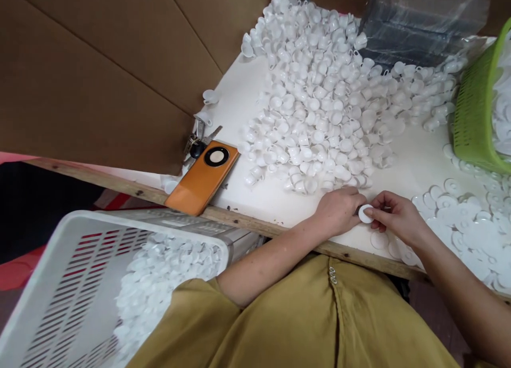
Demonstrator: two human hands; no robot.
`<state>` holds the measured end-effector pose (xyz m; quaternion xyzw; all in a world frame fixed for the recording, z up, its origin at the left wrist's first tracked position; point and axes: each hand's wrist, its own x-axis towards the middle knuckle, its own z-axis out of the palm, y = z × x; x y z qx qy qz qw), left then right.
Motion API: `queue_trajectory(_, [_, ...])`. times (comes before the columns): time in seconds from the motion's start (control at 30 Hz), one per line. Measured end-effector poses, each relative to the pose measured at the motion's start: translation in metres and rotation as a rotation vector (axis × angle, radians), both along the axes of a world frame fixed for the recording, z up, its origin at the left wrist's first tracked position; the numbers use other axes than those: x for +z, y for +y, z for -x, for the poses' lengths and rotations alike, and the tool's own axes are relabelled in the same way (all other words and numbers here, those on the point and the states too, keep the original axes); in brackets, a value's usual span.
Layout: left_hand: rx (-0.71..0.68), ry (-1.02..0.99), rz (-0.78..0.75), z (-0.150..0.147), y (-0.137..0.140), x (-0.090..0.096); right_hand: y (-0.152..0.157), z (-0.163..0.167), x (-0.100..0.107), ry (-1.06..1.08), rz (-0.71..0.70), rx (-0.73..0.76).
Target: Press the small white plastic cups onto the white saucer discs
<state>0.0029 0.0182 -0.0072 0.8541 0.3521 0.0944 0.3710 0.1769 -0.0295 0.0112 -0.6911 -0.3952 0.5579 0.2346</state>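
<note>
Near the front edge of the table, my right hand [393, 215] pinches a small white plastic saucer [364, 214] between thumb and fingers. Close against its left side is my left hand [340, 210], closed, back of the hand up. Its fingertips are hidden, so I cannot make out what they hold. Beyond my hands lies a big heap of tiny white toy cups [315, 102] with small handles. A spread of flat white saucers [467, 224] covers the table to the right of my right hand.
An orange phone [203, 179] and keys [197, 145] lie by a cardboard wall [99, 75] at left. Below the table edge stands a white slatted basket [75, 219] with white pieces inside. A green basket [475, 102] and a plastic-wrapped package [423, 27] stand at right and back.
</note>
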Motion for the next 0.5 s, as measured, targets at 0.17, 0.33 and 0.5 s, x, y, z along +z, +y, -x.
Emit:
queue_trajectory(0.17, [-0.027, -0.007, 0.021, 0.002, 0.002, 0.004, 0.008, -0.001, 0.004, -0.071, 0.021, 0.06])
queue_trajectory(0.33, [0.021, 0.091, 0.08, -0.001, 0.003, 0.01, 0.015, -0.006, 0.004, -0.089, 0.059, 0.166])
queue_trajectory(0.5, [0.004, 0.147, 0.092, -0.007, 0.005, 0.014, 0.017, -0.01, -0.001, -0.152, 0.04, 0.232])
